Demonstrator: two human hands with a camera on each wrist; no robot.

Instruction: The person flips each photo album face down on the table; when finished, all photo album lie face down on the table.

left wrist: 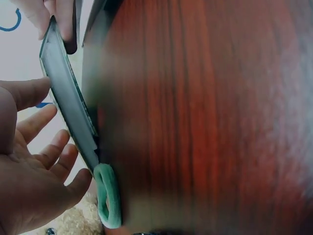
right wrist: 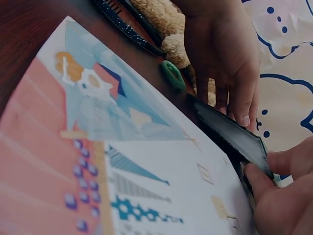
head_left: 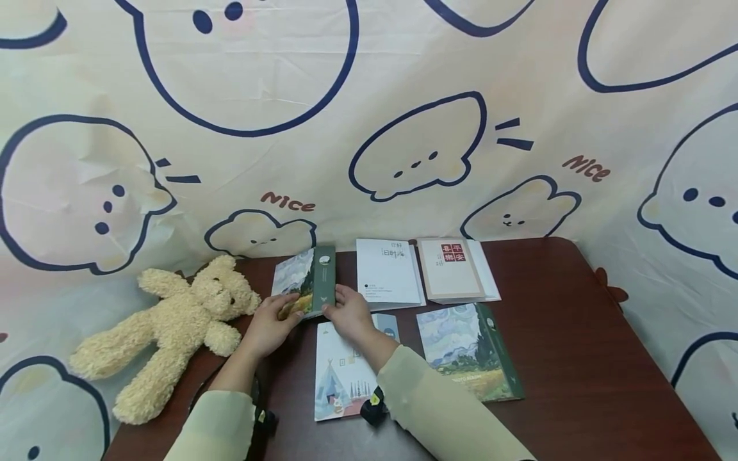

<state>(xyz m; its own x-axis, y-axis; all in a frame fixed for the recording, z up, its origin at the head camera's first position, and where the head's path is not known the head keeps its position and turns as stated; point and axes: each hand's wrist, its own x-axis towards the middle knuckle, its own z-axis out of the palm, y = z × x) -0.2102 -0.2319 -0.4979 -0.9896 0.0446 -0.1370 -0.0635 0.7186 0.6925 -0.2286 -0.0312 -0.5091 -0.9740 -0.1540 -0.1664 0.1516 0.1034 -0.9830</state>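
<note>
Four booklets (head_left: 392,275), plush bear (head_left: 179,320) around held book (head_left: 324,275).

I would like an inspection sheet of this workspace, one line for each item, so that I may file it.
Surface: brown table with wood grain.
Job's things: green-spined book in the hands; also on the table, tent book, white book, red-stamp book and landscape book.
Clutter: toy bear on the left; comb and green band near it.
Grippers: left hand touches the green-spined book; right hand pinches its near right corner.
Cables: nothing seen for certain.
Surroundings: cartoon-printed sheet behind the table.
</note>
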